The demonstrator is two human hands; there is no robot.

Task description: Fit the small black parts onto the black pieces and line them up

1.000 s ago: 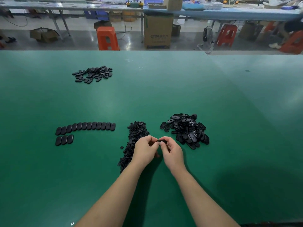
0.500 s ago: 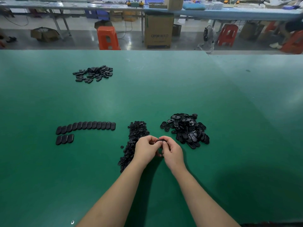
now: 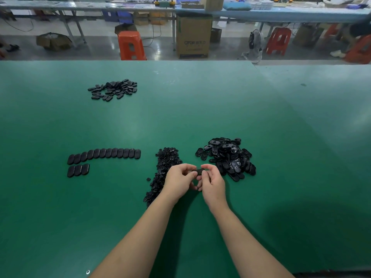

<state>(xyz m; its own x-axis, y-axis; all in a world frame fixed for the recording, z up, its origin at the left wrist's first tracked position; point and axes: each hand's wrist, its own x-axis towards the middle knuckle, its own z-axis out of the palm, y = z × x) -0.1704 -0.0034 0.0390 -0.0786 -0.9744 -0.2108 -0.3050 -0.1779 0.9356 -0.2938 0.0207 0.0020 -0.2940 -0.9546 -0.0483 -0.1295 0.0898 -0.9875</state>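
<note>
While both hands met above the green table (image 3: 261,197), a small black oval plastic piece (image 3: 198,171) sat pinched between them, raised just off the surface. The left hand (image 3: 179,182) curled its fingers round the piece's left end; the right hand (image 3: 213,183) gripped the other end with thumb and forefinger. Just left of the hands lay a heap of tiny black parts (image 3: 162,171), and just right a pile of black oval pieces (image 3: 228,157). Further left, finished pieces stood side by side in a long row (image 3: 104,155) with a short row (image 3: 78,170) beneath. Another loose black pile (image 3: 114,89) lay well apart, toward the far edge.
</note>
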